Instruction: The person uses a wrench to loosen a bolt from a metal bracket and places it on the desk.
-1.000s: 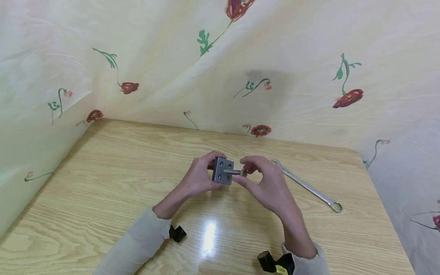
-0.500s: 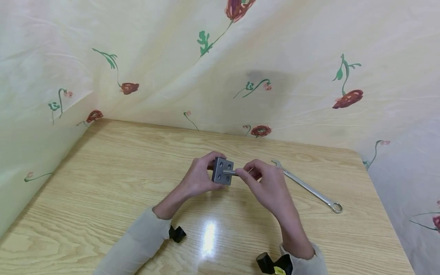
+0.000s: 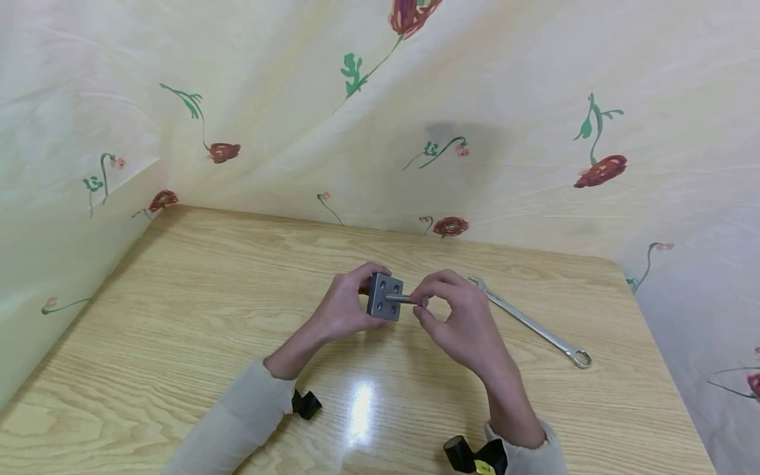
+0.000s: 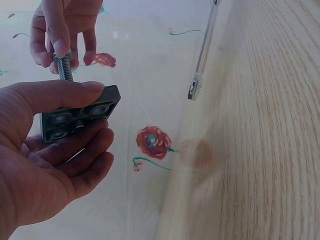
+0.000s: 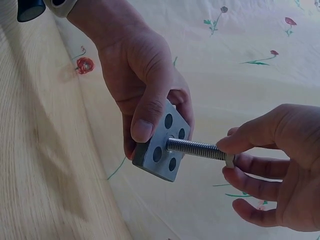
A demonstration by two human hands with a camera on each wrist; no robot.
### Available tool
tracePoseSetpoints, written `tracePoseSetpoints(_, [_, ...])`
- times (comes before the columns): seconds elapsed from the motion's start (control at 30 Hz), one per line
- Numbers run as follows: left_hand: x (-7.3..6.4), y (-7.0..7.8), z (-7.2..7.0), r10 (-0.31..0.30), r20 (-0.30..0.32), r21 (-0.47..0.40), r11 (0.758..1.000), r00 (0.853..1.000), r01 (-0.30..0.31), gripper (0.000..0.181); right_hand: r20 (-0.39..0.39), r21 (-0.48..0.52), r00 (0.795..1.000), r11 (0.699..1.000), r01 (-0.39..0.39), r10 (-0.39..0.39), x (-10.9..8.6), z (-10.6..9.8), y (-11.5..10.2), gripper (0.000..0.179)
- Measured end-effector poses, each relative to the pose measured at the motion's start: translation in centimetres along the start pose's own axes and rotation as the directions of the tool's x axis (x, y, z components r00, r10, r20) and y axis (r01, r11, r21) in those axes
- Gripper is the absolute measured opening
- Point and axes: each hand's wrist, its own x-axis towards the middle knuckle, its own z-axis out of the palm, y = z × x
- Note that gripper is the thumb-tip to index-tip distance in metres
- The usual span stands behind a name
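My left hand (image 3: 350, 303) grips a square grey metal block (image 5: 164, 150) by its edges, with the thumb on one side and fingers on the other. Round holes show near the block's corners. A long threaded bolt (image 5: 195, 148) sits in the central hole, and its tip shows on the far face in the left wrist view. At the other end my right hand (image 3: 463, 316) pinches the bolt's hex head (image 5: 230, 160) between thumb and fingers. Both hands hold the block and bolt above the wooden table (image 3: 237, 264).
A combination wrench (image 3: 528, 321) lies on the table to the right of my right hand. Flower-patterned cloth (image 3: 297, 132) hangs behind the table and along its sides. Each wrist wears a black camera mount (image 3: 305, 404).
My right thumb and fingers have shifted round the bolt head: the thumb slid forward, then back, as the index finger came forward. The left hand, block and wrench stay put.
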Motion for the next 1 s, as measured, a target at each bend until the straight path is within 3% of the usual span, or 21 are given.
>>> tracePoseSetpoints(0.13, [-0.03,-0.01,-0.01,-0.011,-0.003,-0.004,1.0,1.0,0.011,0.069,0.013,-0.013,1.0,1.0,-0.011,0.012,0.06,-0.12,0.04,0.026])
tracePoseSetpoints(0.23, [-0.03,0.03,-0.02,-0.021,-0.005,-0.013,1.0,1.0,0.021,0.069,0.042,-0.03,0.996,0.996,-0.082,0.083,0.14,-0.29,0.04,0.037])
tracePoseSetpoints(0.4, [0.0,0.06,-0.01,-0.026,-0.01,-0.014,1.0,1.0,0.026,0.069,0.12,-0.031,0.954,0.961,-0.274,0.276,0.26,-0.57,0.1,0.034])
tracePoseSetpoints(0.5, [0.0,0.09,-0.02,-0.022,-0.012,-0.009,1.0,1.0,0.022,0.07,0.146,-0.024,0.931,0.942,-0.334,0.334,0.26,-0.57,0.11,0.026])
tracePoseSetpoints(0.67, [-0.01,0.08,0.01,-0.011,-0.014,0.0,1.0,1.0,0.011,0.07,0.13,-0.009,0.945,0.953,-0.301,0.3,0.23,-0.31,-0.02,0.019])
tracePoseSetpoints(0.87, [-0.02,0.02,0.03,-0.021,-0.016,-0.005,1.0,1.0,0.02,0.069,0.073,-0.027,0.983,0.985,-0.17,0.171,0.13,-0.25,-0.06,0.015])
tracePoseSetpoints(1.0, [-0.01,0.08,0.03,-0.016,-0.013,-0.003,1.0,1.0,0.016,0.069,0.052,-0.024,0.993,0.994,-0.102,0.103,0.06,-0.3,-0.01,0.019])
